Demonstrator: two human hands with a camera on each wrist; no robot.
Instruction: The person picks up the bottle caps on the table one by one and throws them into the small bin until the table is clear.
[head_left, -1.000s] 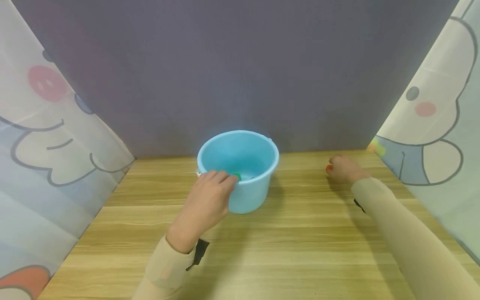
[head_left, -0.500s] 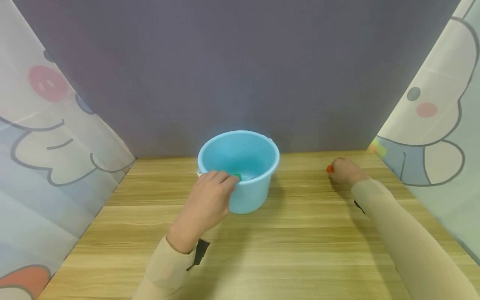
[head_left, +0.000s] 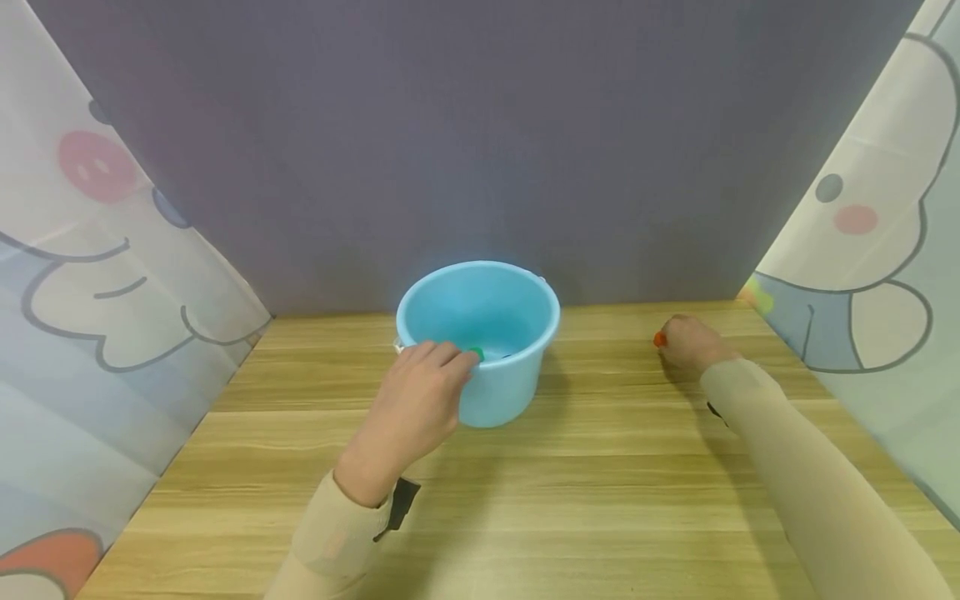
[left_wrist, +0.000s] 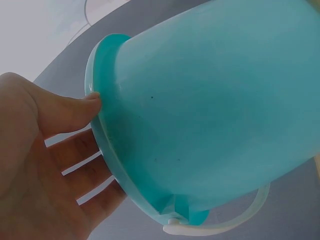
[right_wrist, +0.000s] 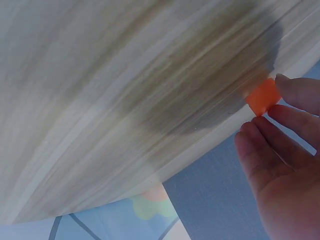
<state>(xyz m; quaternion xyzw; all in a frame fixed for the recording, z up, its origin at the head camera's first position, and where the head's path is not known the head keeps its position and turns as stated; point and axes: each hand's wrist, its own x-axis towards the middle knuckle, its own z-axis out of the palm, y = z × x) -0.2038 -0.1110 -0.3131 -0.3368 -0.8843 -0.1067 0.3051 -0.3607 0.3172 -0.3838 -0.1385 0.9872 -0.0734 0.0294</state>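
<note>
A light blue bucket stands upright on the table near the back wall. At its near left rim, my left hand grips the edge, thumb on the outside and fingers reaching inside. A small green piece shows inside the bucket beside the fingertips, along with a sliver of something dark. Far to the right, my right hand pinches a small orange block between thumb and index finger, low over the wood. The other fingers are curled below it in the right wrist view.
The wood-grain table runs back to a dark grey wall. Curtains printed with cartoon animals flank it, a left curtain and a right curtain. A white handle hangs from the bucket's side.
The fingers of my right hand have drawn in slightly, and more of the orange block shows at their tips. My left hand and the bucket have stayed in place.
</note>
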